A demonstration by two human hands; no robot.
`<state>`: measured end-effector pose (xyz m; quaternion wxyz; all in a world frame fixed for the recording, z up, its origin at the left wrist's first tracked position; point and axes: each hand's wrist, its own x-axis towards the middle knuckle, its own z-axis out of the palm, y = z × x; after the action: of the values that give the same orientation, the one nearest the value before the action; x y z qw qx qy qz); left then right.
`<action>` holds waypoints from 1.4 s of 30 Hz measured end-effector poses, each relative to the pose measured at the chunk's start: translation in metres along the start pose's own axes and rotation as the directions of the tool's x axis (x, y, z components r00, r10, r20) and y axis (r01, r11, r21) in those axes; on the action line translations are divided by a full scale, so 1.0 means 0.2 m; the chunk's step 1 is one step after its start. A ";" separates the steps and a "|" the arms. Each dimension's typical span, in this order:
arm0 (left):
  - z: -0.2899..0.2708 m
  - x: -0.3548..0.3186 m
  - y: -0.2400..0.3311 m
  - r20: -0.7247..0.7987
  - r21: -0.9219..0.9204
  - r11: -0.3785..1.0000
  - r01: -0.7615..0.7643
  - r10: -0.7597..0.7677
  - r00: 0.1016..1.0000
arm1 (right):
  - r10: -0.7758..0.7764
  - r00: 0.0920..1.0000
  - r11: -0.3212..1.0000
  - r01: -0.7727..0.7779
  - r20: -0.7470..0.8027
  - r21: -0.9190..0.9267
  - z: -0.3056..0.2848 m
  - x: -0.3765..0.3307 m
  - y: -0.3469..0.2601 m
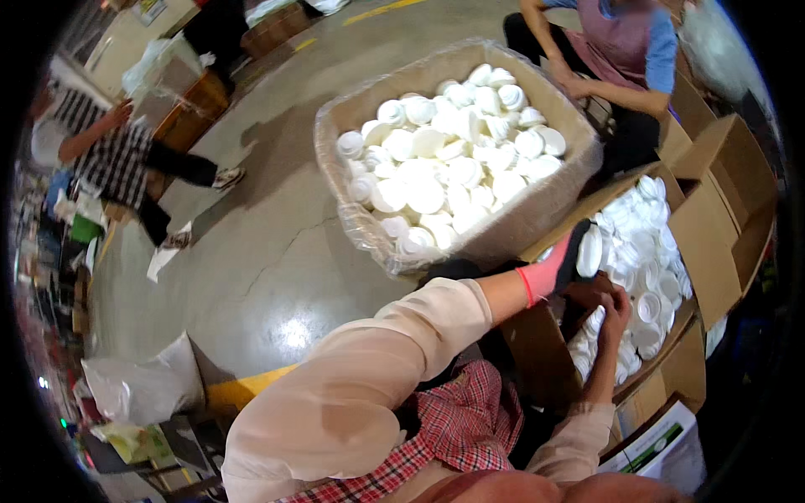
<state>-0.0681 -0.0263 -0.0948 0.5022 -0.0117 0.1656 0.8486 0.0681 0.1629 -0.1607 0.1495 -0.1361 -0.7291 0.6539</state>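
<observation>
My left hand (pixel 558 267), in a pink and black glove, grips a white round plastic lid (pixel 589 251) over the near left side of an open cardboard box. Beside it and a little nearer to me, my bare right hand (pixel 615 317) reaches into that box with its fingers curled; what they hold, if anything, is hidden. White lids (pixel 647 306) fill the box around both hands. Ahead of my left arm, a large plastic-lined carton (pixel 335 189) contains many loose white lids (pixel 426 193).
Cardboard flaps (pixel 713 222) stick out on the box's right. Across from me sits a person (pixel 625 59) with hands together. Another person (pixel 113 159) in a checked top walks at the left. A pale sack (pixel 144 381) lies on the floor at lower left.
</observation>
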 end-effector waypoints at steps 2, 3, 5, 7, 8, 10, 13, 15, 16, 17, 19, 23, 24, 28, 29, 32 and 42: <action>-0.03 0.00 -0.03 -0.131 0.061 0.996 -0.059 0.066 0.989 | -0.053 0.996 0.939 0.024 0.074 0.344 0.09 -0.04 -0.26; 0.09 -0.06 -0.06 -0.184 0.007 1.000 -0.003 0.004 0.983 | -0.069 0.993 0.873 0.012 0.098 0.488 0.15 -0.10 -0.43; -0.07 0.03 -0.17 0.201 0.703 0.561 -0.437 0.433 0.879 | -0.005 1.000 0.920 0.013 -0.019 0.392 0.18 -0.11 -0.33; -0.21 0.10 -0.23 0.466 0.812 0.030 -0.583 0.568 0.678 | -0.046 0.998 0.995 0.050 -0.052 0.090 0.26 -0.13 -0.41; -0.05 0.01 -0.21 0.468 0.775 0.162 -0.610 0.501 0.728 | -0.171 0.960 0.983 0.150 -0.222 -0.105 0.24 -0.13 -0.44; 0.10 -0.04 -0.06 0.448 0.720 0.366 -0.589 0.403 0.798 | -0.365 0.876 0.898 0.243 -0.314 -0.366 0.20 -0.11 -0.49; 0.20 -0.11 0.04 0.584 0.782 -0.156 -0.604 0.522 0.621 | -0.524 0.837 0.819 0.443 -0.159 -0.366 0.17 -0.09 -0.62; 0.21 -0.11 0.03 0.587 0.796 -0.187 -0.576 0.472 0.658 | -0.471 0.879 0.816 0.402 -0.077 -0.415 0.22 -0.12 -0.69; 0.20 -0.08 0.01 0.555 0.806 -0.089 -0.585 0.457 0.695 | -0.453 0.890 0.839 0.406 -0.050 -0.363 0.22 -0.13 -0.65; 0.22 -0.09 0.00 0.512 0.823 -0.003 -0.568 0.440 0.738 | -0.467 0.882 0.818 0.405 -0.062 -0.408 0.24 -0.16 -0.63; 0.30 -0.16 -0.03 0.448 0.825 0.140 -0.547 0.429 0.784 | -0.457 0.889 0.783 0.421 0.035 -0.459 0.26 -0.23 -0.69; 0.18 -0.11 -0.13 -0.048 0.211 0.961 0.177 -0.170 0.984 | -0.560 0.826 0.688 0.505 0.060 -0.522 0.29 -0.28 -0.72; 0.16 -0.11 -0.15 -0.065 0.103 0.952 0.287 -0.281 0.957 | -0.592 0.802 0.653 0.530 0.071 -0.540 0.28 -0.28 -0.73; 0.16 -0.14 -0.25 0.112 0.266 0.956 0.124 -0.158 0.981 | -0.596 0.801 0.679 0.471 -0.048 -0.563 0.28 -0.23 -0.67; 0.15 -0.14 -0.27 0.225 0.620 0.775 -0.123 -0.025 0.974 | -0.560 0.827 0.698 0.432 -0.058 -0.571 0.27 -0.23 -0.67; 0.11 -0.10 -0.25 0.352 0.900 0.184 -0.395 0.227 0.908 | -0.548 0.823 0.656 0.311 -0.150 -0.688 0.19 -0.19 -0.70; 0.25 -0.11 0.00 0.228 0.129 0.992 -0.003 -0.027 0.973 | 0.155 0.864 0.328 -0.503 -0.480 -0.800 -0.45 -0.24 -0.17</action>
<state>-0.0504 -0.0302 -0.0434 0.5229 0.1175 0.1610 0.8288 0.1465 0.2222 -0.1203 0.0280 -0.4448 -0.8848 0.1361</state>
